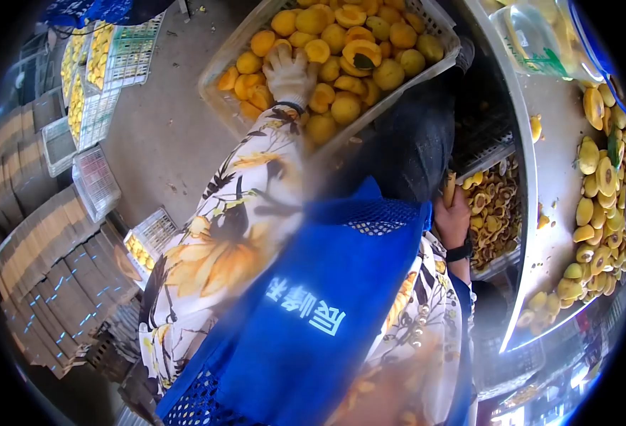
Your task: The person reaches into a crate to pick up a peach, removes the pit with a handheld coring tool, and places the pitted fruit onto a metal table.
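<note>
My left hand (292, 77), in a pale work glove, lies on the yellow peaches (345, 108) in a large plastic crate (217, 99). Its fingers are apart and touch the fruit. Many peaches are halved, and a green leaf (363, 61) rests among them. Down by my right thigh, my bare right hand (453, 219), with a dark band at the wrist, is closed round a tan, stick-like handle (449, 186); its far end cannot be made out. Beside that hand stands a crate of cut peach pieces and pits (494, 213).
On the right, a metal table (551, 184) bears a heap of peach halves (601, 206) and a clear container (544, 42). Crates of peaches (100, 57) stand at upper left. Stacked flat cardboard (64, 277) and a white crate (155, 233) are on the left.
</note>
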The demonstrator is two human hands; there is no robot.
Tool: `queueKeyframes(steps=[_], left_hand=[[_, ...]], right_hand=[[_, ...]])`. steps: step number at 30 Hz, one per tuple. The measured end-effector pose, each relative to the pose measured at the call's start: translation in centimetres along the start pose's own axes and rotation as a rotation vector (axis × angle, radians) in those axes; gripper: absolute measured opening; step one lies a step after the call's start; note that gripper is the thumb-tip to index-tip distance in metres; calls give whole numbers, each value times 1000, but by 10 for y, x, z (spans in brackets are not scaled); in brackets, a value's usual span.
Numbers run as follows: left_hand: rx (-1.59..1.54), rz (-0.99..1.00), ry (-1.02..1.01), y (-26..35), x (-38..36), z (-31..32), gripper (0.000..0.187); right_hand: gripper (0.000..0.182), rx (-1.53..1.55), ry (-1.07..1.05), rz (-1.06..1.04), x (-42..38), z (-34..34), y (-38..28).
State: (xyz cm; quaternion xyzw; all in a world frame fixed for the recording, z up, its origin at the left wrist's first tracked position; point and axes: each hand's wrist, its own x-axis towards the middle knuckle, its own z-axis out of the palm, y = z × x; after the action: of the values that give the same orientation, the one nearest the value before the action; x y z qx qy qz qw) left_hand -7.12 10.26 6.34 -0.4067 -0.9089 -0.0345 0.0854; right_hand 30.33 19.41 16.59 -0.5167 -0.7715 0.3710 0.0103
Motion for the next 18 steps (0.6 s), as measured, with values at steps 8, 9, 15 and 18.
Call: queueKeyframes(steps=[8, 9, 15, 18], left_hand=[[-231, -161, -113, -44, -8, -42, 38], [-114, -188, -201, -53, -13, -58, 32], [236, 218, -921, -94, -70, -59, 21], [300, 308, -925, -75, -87, -46, 20]], right_hand=[[31, 32, 127, 53, -26, -21, 9], [31, 30, 133, 29, -28, -23, 12], [28, -4, 72, -9, -30, -17, 1], [25, 101, 72, -56, -31, -8, -5]])
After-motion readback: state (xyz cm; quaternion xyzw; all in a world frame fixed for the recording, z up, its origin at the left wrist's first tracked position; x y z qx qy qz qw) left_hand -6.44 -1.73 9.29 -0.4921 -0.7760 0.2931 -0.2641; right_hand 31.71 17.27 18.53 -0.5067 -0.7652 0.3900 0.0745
